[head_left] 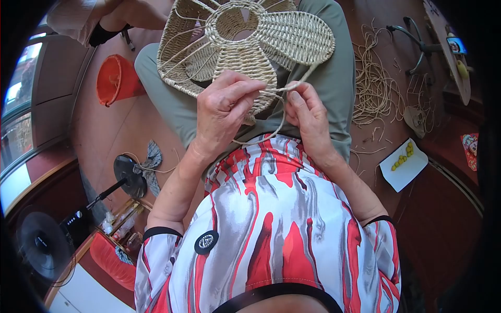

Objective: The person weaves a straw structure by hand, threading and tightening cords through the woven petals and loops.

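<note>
On my lap rests a woven flower-shaped basket [297,39] of pale twisted cord, with a round open ring [211,23] at its centre and rounded petals about it. Bare spokes show on its left side. Just below the near petal, my left hand [227,107] is closed, thumb and forefinger pinched at a thin strand. My right hand [311,115] pinches the cord [311,72] close to that petal's right edge. A loop of this cord hangs between both hands and passes under my left wrist. The exact grip of the left fingertips is partly hidden.
A tangled heap of cord [373,83] lies on the floor to the right, near a white sheet [404,167] with yellow-green pieces. At left are a red bucket [117,81] and a black fan [44,242]. Another person's leg [135,15] shows at the top left.
</note>
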The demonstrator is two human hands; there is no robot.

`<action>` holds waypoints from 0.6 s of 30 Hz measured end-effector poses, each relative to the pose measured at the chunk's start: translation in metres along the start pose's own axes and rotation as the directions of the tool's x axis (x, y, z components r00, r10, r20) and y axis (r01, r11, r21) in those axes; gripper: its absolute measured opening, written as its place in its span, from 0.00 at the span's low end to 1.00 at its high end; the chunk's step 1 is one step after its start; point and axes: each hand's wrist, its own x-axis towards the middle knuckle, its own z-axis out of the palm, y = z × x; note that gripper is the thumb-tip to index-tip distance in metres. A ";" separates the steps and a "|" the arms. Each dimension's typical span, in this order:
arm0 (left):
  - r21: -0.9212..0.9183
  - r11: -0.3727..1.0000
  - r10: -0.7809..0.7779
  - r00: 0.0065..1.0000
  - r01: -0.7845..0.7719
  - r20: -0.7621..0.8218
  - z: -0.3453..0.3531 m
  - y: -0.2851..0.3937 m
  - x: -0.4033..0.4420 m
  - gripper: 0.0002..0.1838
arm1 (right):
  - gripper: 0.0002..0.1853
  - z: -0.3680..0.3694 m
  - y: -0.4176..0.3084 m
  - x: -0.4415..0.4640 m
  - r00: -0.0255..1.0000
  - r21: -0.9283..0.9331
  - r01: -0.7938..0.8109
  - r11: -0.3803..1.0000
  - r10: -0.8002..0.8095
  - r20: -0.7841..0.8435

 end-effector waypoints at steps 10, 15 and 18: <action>0.236 0.970 0.066 0.998 -0.063 -0.007 0.013 -0.001 0.000 0.10 | 0.08 0.002 0.012 0.013 0.943 0.306 -0.326 0.895 0.284 0.174; 0.306 0.947 0.092 0.996 -0.094 0.021 0.020 0.000 0.002 0.12 | 0.09 0.007 0.015 0.013 0.948 0.336 -0.313 0.888 0.268 0.174; 0.350 0.925 0.127 0.989 -0.146 0.075 0.019 0.001 0.000 0.17 | 0.09 0.007 0.014 0.013 0.946 0.350 -0.317 0.881 0.266 0.187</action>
